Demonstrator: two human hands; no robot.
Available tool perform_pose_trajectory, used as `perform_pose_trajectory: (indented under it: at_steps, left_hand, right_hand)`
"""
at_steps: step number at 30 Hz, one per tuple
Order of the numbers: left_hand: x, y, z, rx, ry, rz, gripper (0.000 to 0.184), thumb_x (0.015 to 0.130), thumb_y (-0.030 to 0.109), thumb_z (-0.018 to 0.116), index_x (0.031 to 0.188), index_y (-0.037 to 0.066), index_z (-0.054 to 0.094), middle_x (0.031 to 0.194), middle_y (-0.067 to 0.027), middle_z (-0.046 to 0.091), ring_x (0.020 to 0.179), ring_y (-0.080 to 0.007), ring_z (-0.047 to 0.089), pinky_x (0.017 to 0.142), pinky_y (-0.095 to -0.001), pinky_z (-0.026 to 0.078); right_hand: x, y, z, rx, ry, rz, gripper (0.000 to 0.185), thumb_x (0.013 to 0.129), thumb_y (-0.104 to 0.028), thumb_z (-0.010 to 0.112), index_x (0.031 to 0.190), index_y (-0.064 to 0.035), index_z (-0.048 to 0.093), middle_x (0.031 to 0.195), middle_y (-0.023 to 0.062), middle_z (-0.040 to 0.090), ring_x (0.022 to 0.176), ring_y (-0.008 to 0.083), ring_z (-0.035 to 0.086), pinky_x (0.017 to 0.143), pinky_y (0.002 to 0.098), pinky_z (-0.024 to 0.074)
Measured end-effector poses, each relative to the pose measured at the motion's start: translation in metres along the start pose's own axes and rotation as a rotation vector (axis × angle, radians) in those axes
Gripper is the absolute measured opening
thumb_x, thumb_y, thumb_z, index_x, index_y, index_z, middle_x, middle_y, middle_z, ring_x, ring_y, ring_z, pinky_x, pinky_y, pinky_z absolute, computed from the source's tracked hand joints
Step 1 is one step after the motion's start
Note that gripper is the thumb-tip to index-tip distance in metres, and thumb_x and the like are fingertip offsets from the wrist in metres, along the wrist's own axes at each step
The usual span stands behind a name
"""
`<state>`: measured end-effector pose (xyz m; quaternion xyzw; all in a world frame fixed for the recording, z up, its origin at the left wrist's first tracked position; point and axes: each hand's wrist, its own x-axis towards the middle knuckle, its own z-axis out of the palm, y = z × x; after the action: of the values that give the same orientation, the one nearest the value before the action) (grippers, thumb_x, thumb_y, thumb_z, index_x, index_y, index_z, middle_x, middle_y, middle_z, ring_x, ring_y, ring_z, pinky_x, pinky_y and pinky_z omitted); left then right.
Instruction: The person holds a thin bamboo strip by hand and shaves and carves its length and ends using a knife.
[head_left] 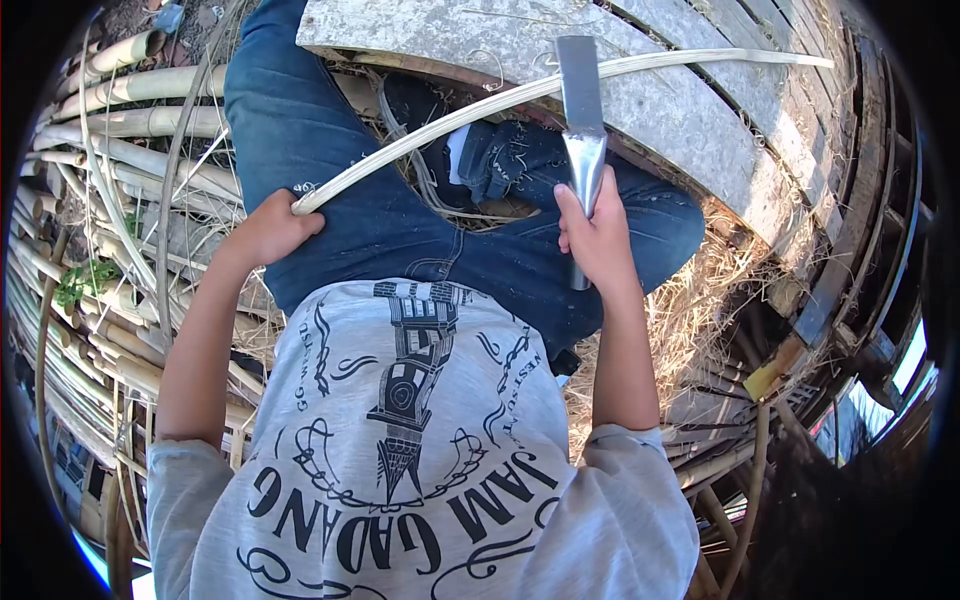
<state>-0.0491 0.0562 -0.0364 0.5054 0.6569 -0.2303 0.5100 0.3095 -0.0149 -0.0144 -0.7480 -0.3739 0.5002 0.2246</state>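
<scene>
My left hand (274, 228) is closed on the near end of a long pale bamboo strip (440, 122), above my thigh at the left. From there the strip curves up and right over my legs, and its far end reaches over grey wooden planks (660, 110). My right hand (597, 232) grips a shiny metal tool like a chisel (580, 85), with a broad flat blade and a tapered round handle. Its blade points away from me and crosses in front of the strip. Whether blade and strip touch, I cannot tell. Thin shavings (486, 70) curl on the planks.
Bamboo poles (150, 122) lie stacked at the left, with loose thin strips across them. Straw-like shavings (670, 340) cover the ground at the right. Curved timber (865, 190) stands at the far right. My crossed legs in jeans (300, 110) lie between my hands and the planks.
</scene>
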Motion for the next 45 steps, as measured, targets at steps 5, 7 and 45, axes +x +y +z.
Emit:
perform_pose_trajectory:
  at_steps: [5, 7, 45]
  left_hand:
    - [0.002, 0.002, -0.002, -0.013, -0.042, 0.037, 0.058, 0.076, 0.034, 0.064, 0.106, -0.015, 0.057, 0.096, -0.0268, 0.066, 0.091, -0.032, 0.066, 0.08, -0.0365, 0.05]
    - [0.002, 0.003, 0.0, 0.0, -0.027, 0.022, 0.057, 0.076, 0.034, 0.064, 0.106, -0.015, 0.057, 0.096, -0.0269, 0.066, 0.091, -0.0318, 0.066, 0.08, -0.0365, 0.05]
    - [-0.014, -0.007, 0.047, 0.167, 0.532, 0.18, 0.042, 0.078, 0.031, 0.064, 0.067, -0.01, 0.063, 0.068, -0.0313, 0.06, 0.069, -0.0459, 0.064, 0.069, -0.049, 0.053]
  right_hand:
    - [-0.003, -0.017, -0.008, 0.11, -0.189, 0.092, 0.026, 0.094, -0.023, 0.062, 0.102, -0.0026, 0.048, 0.066, 0.003, 0.053, 0.047, 0.0078, 0.051, 0.042, 0.024, 0.0423]
    - [0.006, -0.012, 0.002, 0.214, 0.091, 0.057, 0.025, 0.095, -0.024, 0.06, 0.098, -0.0026, 0.047, 0.065, 0.003, 0.053, 0.047, 0.0074, 0.05, 0.041, 0.0237, 0.0437]
    - [0.005, -0.005, 0.01, -0.257, 0.373, -0.104, 0.026, 0.074, -0.005, 0.061, 0.096, 0.003, 0.049, 0.076, 0.0264, 0.062, 0.076, 0.0472, 0.063, 0.069, 0.0442, 0.0508]
